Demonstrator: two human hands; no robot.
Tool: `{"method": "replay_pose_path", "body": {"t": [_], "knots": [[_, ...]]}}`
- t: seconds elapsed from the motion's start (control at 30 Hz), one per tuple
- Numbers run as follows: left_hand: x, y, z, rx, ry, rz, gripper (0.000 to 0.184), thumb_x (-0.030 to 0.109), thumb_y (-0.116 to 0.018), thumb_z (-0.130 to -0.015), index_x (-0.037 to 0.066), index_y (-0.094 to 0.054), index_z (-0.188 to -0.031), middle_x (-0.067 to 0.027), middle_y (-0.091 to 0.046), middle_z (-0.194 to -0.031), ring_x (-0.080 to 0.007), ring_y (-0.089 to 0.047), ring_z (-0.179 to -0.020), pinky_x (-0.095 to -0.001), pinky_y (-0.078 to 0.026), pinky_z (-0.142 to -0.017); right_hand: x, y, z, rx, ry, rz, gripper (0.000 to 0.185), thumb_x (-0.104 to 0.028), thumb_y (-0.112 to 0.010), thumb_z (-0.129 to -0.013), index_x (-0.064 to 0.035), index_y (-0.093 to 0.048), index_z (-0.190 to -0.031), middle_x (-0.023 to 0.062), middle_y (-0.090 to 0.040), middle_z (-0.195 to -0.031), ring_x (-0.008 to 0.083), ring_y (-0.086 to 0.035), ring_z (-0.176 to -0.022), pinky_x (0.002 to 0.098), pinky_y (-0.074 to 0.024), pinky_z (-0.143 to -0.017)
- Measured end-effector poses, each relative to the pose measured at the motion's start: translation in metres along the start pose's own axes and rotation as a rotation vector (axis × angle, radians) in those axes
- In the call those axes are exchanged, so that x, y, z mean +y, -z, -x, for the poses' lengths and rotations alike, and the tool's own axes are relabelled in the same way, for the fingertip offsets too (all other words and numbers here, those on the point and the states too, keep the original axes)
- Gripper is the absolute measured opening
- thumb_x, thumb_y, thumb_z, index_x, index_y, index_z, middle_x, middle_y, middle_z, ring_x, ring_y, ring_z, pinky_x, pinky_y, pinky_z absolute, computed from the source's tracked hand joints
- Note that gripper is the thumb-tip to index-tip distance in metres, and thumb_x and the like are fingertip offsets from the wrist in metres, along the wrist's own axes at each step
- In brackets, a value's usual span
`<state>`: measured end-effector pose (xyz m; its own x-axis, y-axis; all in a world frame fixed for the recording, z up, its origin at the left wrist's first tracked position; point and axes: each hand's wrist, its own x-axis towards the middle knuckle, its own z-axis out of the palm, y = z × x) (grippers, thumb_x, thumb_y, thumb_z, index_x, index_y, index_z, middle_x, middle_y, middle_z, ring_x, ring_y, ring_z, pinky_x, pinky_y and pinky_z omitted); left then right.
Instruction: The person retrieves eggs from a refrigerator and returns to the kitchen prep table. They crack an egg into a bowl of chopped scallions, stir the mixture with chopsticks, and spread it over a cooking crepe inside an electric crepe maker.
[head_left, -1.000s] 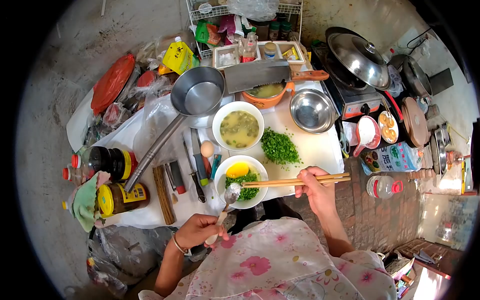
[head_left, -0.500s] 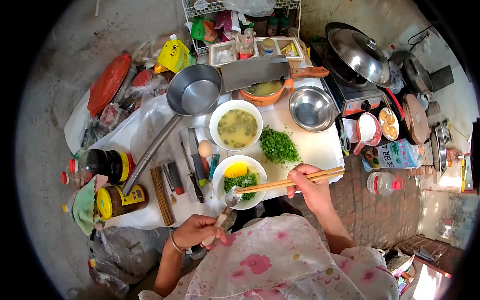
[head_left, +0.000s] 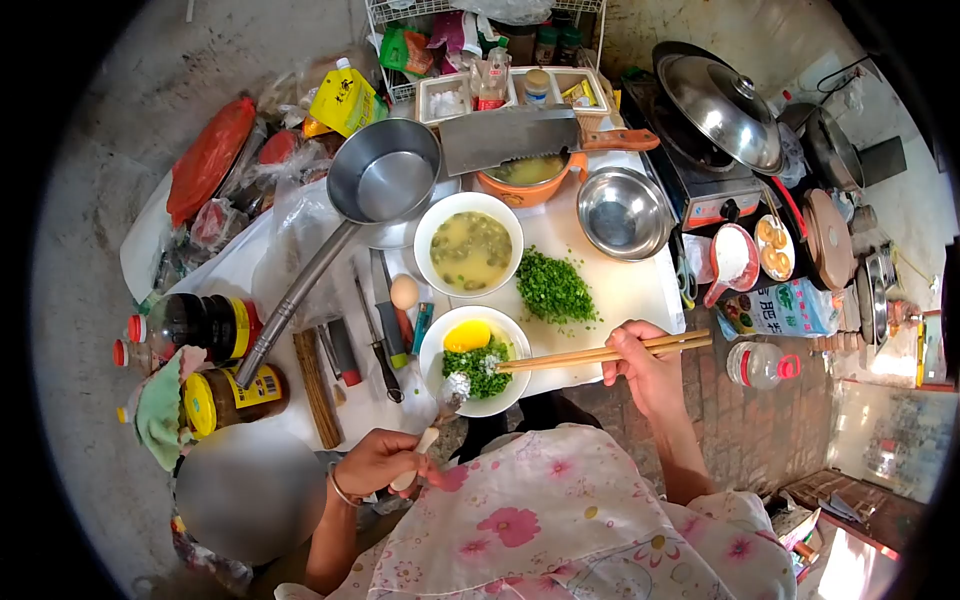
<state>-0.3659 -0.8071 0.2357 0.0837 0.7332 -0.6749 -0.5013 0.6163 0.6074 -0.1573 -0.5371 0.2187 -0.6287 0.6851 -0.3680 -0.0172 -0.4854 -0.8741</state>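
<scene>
My left hand (head_left: 385,465) is closed around the pale handle of a spoon (head_left: 428,442). White powder lies in the spoon's bowl, close to the rim of a white bowl (head_left: 430,372). Inside that bowl are a yellow egg yolk (head_left: 466,336) and chopped green herbs (head_left: 478,370), with some white powder on the herbs. My right hand (head_left: 645,368) grips a pair of wooden chopsticks (head_left: 590,355), their tips over the bowl's right side. A second white bowl (head_left: 427,232) just behind holds a yellowish liquid with dark green bits.
A pile of chopped greens (head_left: 556,287) lies on the cutting board (head_left: 640,305). A cleaver (head_left: 510,142) rests across an orange pot (head_left: 530,193). Nearby are a long-handled saucepan (head_left: 385,180), a steel bowl (head_left: 624,214), an egg (head_left: 404,292), knives and jars (head_left: 255,395). A lidded wok (head_left: 720,110) stands right.
The chopsticks have moved right, their tips now away from the spoon. My left hand and spoon have shifted slightly left and down. White powder now shows on the herbs.
</scene>
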Motion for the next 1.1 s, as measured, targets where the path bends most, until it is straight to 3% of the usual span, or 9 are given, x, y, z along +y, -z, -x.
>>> {"method": "replay_pose_path", "body": {"t": [0.33,0.63,0.97,1.1], "knots": [[-0.002,-0.002,0.001,0.043,0.001,-0.014,0.019,0.009,-0.048,-0.083,0.0,-0.056,-0.069,-0.0139,-0.064,-0.074,-0.0076,-0.047,-0.042,-0.019,-0.035,-0.038,-0.009,-0.013,0.008,-0.05,0.077,0.234,0.017,-0.012,-0.054,-0.085,0.0014,-0.054,-0.075,0.0073,-0.056,-0.059,0.0114,-0.053,-0.05,0.023,-0.0458,-0.047],[0.001,-0.006,0.0,0.03,0.007,-0.053,0.017,0.007,-0.049,-0.082,0.0,-0.057,-0.068,-0.0165,-0.063,-0.073,-0.0072,-0.046,-0.039,-0.0197,-0.034,-0.036,0.004,-0.038,0.012,-0.24,0.125,0.132,0.011,-0.004,-0.053,-0.084,0.0028,-0.055,-0.076,0.0076,-0.055,-0.062,0.0124,-0.056,-0.052,0.0223,-0.0464,-0.047],[-0.002,0.002,0.007,0.072,-0.022,-0.021,0.016,0.004,-0.047,-0.079,-0.002,-0.055,-0.067,-0.02,-0.062,-0.073,-0.0102,-0.047,-0.039,-0.0212,-0.035,-0.035,-0.004,-0.015,0.013,-0.073,0.151,0.177,0.014,-0.007,-0.054,-0.085,0.0029,-0.055,-0.076,0.007,-0.055,-0.062,0.0117,-0.055,-0.052,0.0221,-0.0465,-0.049],[0.007,0.008,0.009,0.123,-0.124,0.013,0.015,0.0,-0.045,-0.075,-0.003,-0.054,-0.064,-0.0228,-0.061,-0.072,-0.0141,-0.048,-0.038,-0.0231,-0.036,-0.034,0.002,-0.032,0.017,-0.077,0.24,0.359,0.011,-0.004,-0.057,-0.082,0.0053,-0.057,-0.076,0.0077,-0.054,-0.067,0.012,-0.056,-0.052,0.0208,-0.047,-0.048]]}}
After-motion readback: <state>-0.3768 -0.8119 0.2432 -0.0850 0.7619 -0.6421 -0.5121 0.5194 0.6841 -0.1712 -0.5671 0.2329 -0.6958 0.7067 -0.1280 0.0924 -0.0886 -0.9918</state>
